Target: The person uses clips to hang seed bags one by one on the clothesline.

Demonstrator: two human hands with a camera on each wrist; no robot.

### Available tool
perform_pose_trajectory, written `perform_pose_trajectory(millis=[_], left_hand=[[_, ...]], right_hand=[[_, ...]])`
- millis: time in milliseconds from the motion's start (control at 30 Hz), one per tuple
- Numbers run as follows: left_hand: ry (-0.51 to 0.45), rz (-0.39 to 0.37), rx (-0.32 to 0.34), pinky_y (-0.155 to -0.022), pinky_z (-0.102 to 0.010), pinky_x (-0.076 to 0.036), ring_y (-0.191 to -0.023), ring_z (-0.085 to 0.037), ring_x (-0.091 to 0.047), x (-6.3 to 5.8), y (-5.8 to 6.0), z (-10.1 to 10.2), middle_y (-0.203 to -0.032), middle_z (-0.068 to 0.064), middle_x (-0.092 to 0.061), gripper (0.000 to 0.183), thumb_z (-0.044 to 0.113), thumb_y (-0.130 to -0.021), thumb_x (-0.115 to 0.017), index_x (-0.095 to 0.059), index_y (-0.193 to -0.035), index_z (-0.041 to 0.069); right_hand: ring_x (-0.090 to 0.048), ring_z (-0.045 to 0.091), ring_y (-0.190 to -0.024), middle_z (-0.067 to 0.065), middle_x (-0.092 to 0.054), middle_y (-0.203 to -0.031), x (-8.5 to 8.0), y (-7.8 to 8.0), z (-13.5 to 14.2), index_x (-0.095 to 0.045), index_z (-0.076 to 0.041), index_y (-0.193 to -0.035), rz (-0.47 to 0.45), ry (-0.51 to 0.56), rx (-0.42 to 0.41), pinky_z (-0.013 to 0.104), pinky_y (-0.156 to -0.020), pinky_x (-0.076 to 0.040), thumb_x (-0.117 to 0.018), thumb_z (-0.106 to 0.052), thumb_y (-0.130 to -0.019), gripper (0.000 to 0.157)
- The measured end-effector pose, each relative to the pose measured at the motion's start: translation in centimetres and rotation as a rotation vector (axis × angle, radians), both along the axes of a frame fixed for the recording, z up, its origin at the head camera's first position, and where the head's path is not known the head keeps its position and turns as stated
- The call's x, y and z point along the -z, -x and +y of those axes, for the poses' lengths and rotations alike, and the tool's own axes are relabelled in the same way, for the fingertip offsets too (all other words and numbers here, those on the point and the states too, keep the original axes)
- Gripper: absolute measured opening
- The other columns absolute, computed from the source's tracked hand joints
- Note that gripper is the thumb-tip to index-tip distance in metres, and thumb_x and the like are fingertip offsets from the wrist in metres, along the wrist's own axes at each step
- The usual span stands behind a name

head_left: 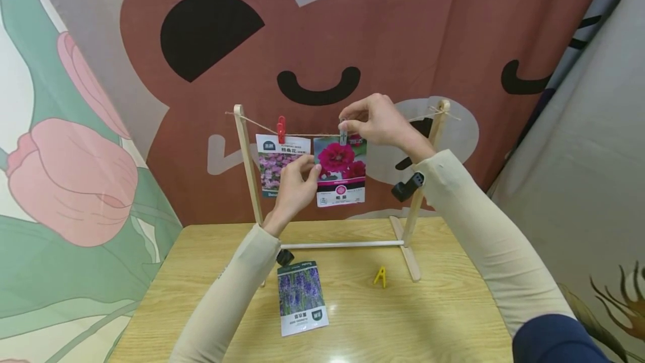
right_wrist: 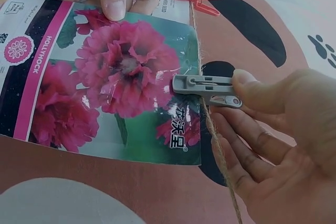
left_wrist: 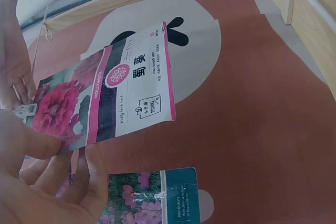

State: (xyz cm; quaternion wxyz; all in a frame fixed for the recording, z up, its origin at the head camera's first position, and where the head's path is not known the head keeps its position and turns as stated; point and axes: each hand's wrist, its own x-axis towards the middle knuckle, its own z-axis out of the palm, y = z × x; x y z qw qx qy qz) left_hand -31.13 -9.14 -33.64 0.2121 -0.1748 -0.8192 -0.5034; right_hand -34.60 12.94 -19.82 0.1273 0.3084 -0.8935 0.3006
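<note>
A hollyhock seed packet (head_left: pixel 340 172) with magenta flowers hangs upright at the twine (right_wrist: pixel 220 156). My left hand (head_left: pixel 297 186) pinches its left edge between thumb and fingers. At the packet's top edge is a grey clothespin (right_wrist: pixel 207 88), its jaws over the packet and the twine. My right hand (head_left: pixel 379 123) holds the clothespin's handle end, the thumb against one arm; the fingers behind are partly hidden. To the left, a second seed packet (head_left: pixel 276 164) with pink flowers hangs from a red clothespin (head_left: pixel 281 129), partly covered by my left hand.
The twine runs between two wooden posts (head_left: pixel 247 161) joined low down by a white rod (head_left: pixel 342 245). On the wooden table (head_left: pixel 201 273) lie a seed packet with purple flowers (head_left: pixel 301 296) and a yellow clothespin (head_left: pixel 380 277). A printed curtain (head_left: pixel 403 27) stands behind.
</note>
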Motion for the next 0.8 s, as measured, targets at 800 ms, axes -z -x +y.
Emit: perform_pose_trajectory(millis=[800], left_hand=[[0.043,0.120,-0.050,-0.080,-0.042,-0.063,-0.086,-0.027,-0.077,0.42,-0.12,-0.59,-0.102,-0.016,-0.081,0.022,0.006,-0.099,-0.070,-0.073,-0.120,-0.001]], right_hand=[[-0.073,0.027,-0.108,0.009,-0.077,-0.122,-0.13,-0.59,0.21,-0.072,-0.012,-0.136,-0.071,-0.042,0.005,0.049,-0.090,-0.062,-0.075,-0.029,-0.102,0.039]])
